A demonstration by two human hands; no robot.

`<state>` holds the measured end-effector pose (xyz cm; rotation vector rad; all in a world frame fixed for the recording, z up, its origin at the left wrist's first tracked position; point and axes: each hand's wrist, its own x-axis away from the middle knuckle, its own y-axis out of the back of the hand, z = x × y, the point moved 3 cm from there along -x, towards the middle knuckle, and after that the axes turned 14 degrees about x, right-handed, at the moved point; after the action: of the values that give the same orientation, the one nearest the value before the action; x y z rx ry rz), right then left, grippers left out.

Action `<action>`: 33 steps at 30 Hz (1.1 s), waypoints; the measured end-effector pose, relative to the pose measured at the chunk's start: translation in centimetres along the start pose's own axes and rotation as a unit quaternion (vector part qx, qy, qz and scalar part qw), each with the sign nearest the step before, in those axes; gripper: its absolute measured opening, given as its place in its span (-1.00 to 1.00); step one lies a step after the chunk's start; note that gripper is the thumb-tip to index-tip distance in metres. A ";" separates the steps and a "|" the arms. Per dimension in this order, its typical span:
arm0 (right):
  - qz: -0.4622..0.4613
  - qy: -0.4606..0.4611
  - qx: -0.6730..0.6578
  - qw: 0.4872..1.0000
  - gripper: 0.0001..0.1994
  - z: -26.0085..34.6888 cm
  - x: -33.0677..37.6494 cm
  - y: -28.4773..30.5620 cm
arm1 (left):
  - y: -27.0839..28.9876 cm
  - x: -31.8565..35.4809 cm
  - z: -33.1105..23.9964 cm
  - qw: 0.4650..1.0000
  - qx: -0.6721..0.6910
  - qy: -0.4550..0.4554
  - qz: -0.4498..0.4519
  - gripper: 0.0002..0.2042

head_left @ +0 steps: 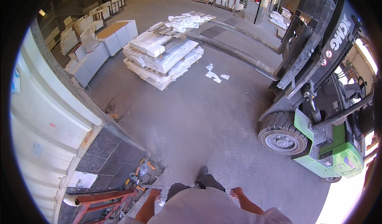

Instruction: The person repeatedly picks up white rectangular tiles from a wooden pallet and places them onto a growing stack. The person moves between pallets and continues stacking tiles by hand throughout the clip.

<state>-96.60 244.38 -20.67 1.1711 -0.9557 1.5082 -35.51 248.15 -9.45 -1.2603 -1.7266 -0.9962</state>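
Note:
My left hand (155, 193) hangs beside my left hip, its fingers loosely bent and slightly apart, with nothing seen in it. On the other side my right hand (236, 192) hangs in the same way, also seemingly bare. Neither touches anything. One dark shoe (203, 171) shows ahead of me on the concrete floor (223, 124). Farther forward stands a pallet stack of white stone slabs (171, 59), with broken pieces (185, 22) on boards behind it. Long forks (234, 51) of a green forklift (338, 156) reach toward the stack from the right.
A big front tyre (283, 138) of the forklift stands to my right. White shards (215, 73) lie on the floor. Left are a white corrugated panel (51, 120), a red metal frame (105, 200) and debris (143, 172). White cabinets (117, 37) and slab racks (229, 2) stand farther back.

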 end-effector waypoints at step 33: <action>-0.025 0.532 0.061 0.844 -0.66 132.3 4.2 -17.3 | -6.5 -22.9 -105.4 0.912 0.260 -0.289 0.127 -0.69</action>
<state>-51.42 123.76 14.34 0.2679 -0.0555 1.8297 -22.98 142.87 11.47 -1.4397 -2.0041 0.0296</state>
